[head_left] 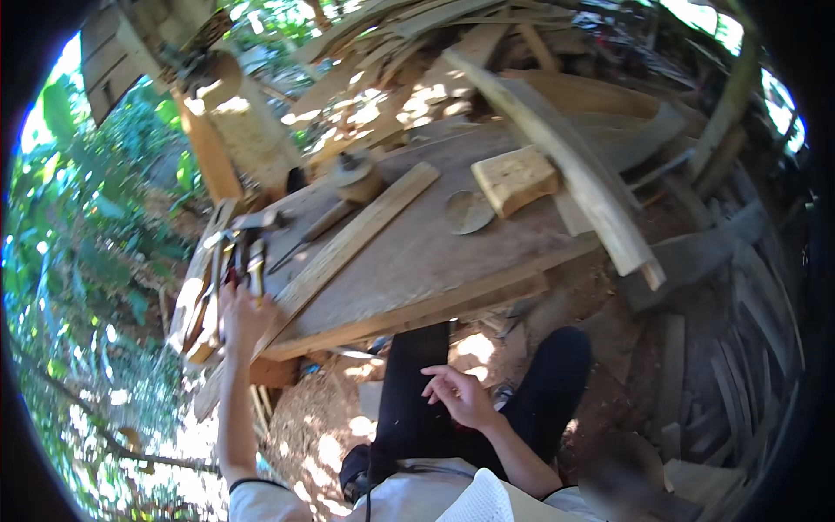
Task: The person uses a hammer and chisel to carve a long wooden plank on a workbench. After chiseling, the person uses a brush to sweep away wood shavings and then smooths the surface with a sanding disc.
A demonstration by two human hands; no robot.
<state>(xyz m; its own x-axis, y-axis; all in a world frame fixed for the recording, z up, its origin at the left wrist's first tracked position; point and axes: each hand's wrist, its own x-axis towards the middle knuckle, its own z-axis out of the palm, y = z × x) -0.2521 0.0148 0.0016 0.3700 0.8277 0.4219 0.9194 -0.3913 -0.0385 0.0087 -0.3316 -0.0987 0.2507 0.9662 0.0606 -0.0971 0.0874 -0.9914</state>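
"Where's the left hand [246,315]?"

"At the left end of the bench [426,252], fingers among the tools [257,264], just beside the plank [361,244]. I can't tell whether it grips one."

"And the right hand [463,398]?"

"Above the legs [412,378], fingers loosely bent, holding nothing."

"What's farther along?"

"A wooden block [516,180] on the bench, with a round piece [470,212] just beside it."

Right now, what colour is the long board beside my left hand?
The board is light brown, best seen in the head view.
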